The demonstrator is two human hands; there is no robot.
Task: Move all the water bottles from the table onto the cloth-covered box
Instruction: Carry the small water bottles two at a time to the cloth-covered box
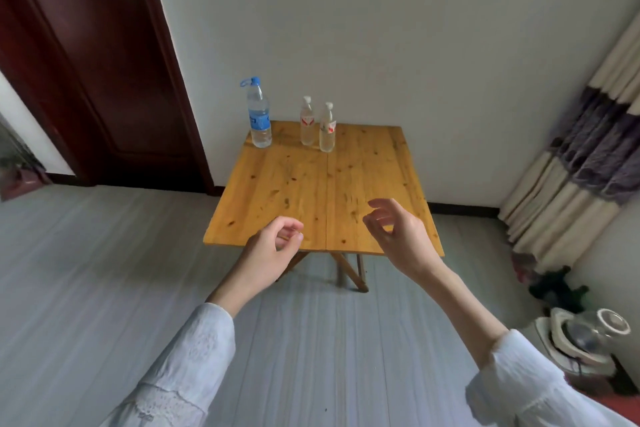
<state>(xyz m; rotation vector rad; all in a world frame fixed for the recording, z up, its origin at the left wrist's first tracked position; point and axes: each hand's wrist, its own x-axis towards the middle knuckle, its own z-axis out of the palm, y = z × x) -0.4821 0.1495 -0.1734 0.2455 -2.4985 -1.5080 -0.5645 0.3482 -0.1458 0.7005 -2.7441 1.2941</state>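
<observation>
Hidden, cropped and unreadable parts of the room

The print on the labels of the 3 water bottles, the large blue-capped bottle (pixel 259 114) and the 2 small white-capped bottles (pixel 307 121) (pixel 327 128), is too small to read. The counter (pixel 322 184) hides most of its own folding legs, and its near edge is partly covered by the left hand (pixel 273 253) and right hand (pixel 398 236). The door (pixel 86 62) and curtain (pixel 588 149) are cut by the frame edges. The clutter on the floor at right (pixel 581 336) is blurred, its items unclear.
</observation>
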